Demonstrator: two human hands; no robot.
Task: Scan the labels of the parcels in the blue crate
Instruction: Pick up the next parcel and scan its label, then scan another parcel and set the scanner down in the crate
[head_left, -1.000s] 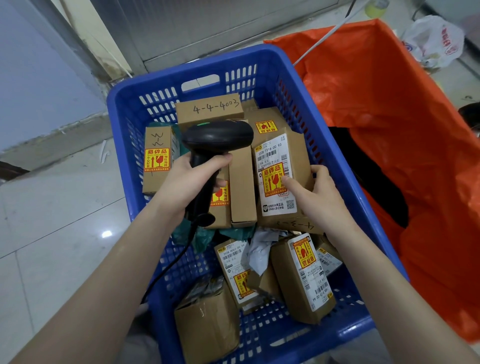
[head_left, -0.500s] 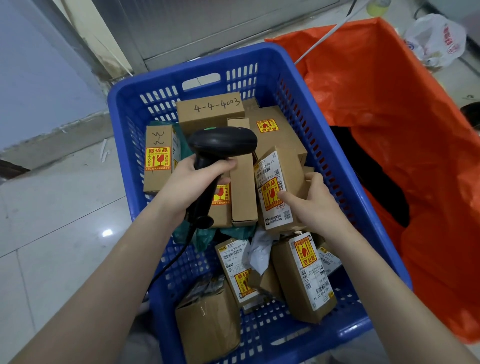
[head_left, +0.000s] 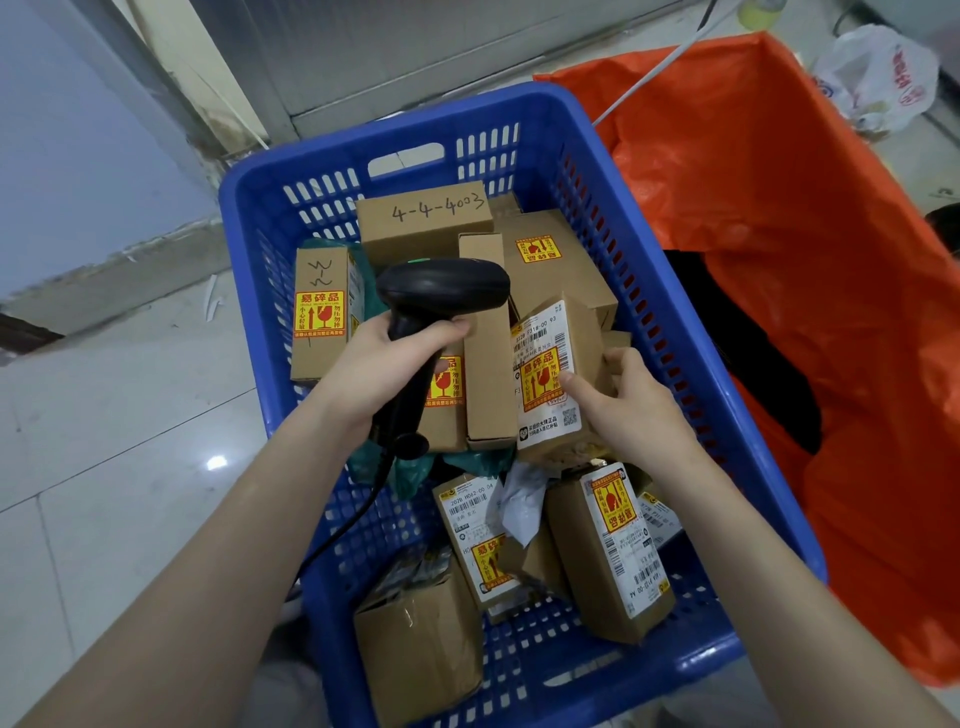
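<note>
R hand (head_left: 631, 410) grips parcel (head_left: 558, 379), long axis 12–6, at 3 o'clock of scanner (head_left: 441, 291); L hand (head_left: 382, 371) fisted on it.

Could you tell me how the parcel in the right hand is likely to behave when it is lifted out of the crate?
The labelled parcel is a squared cardboard box, so it probably stays stiff in the right hand. Its yellow sticker shows a broken glass, so the contents may be fragile. It seems light, since fingers alone tilt it.
</note>
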